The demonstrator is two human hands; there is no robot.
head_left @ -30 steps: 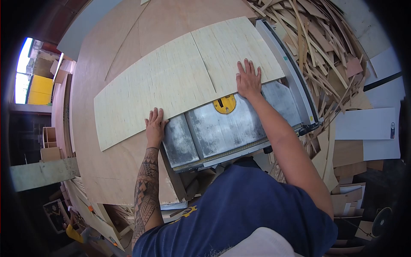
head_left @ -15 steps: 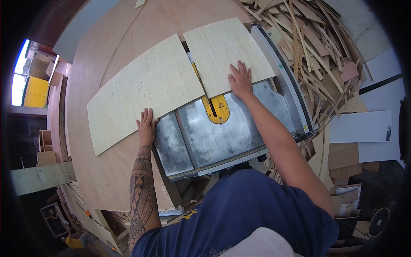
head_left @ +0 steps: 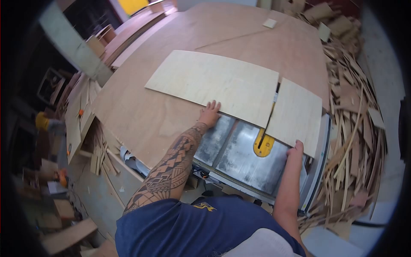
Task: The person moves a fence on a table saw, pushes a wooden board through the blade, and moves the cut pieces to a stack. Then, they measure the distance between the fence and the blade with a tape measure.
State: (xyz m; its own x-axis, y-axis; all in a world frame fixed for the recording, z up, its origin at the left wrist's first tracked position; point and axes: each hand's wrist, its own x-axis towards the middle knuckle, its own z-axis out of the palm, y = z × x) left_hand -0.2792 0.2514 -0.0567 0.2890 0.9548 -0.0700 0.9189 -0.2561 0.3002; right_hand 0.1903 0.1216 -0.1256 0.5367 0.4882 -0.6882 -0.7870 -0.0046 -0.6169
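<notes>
Two pale plywood pieces lie side by side on a table saw, a long panel at left and a smaller piece at right. A narrow slit parts them, in line with the saw's yellow throat plate. My left hand is open, its fingers resting on the long panel's near edge. At the smaller piece's near edge is my right hand, closed on the edge near its right corner; some of its fingers are hidden. Below the pieces shows the grey metal saw top.
The saw's rip fence runs along the right side. Beyond the saw spreads a large brown wooden worktable with a small pale offcut on it. Heaped wood strips lie to the right, and more scraps at left.
The camera view has turned, shifting the saw to the right. My right hand has gone from lying flat on the smaller piece to its near edge. My left hand stays at the long panel's edge.
</notes>
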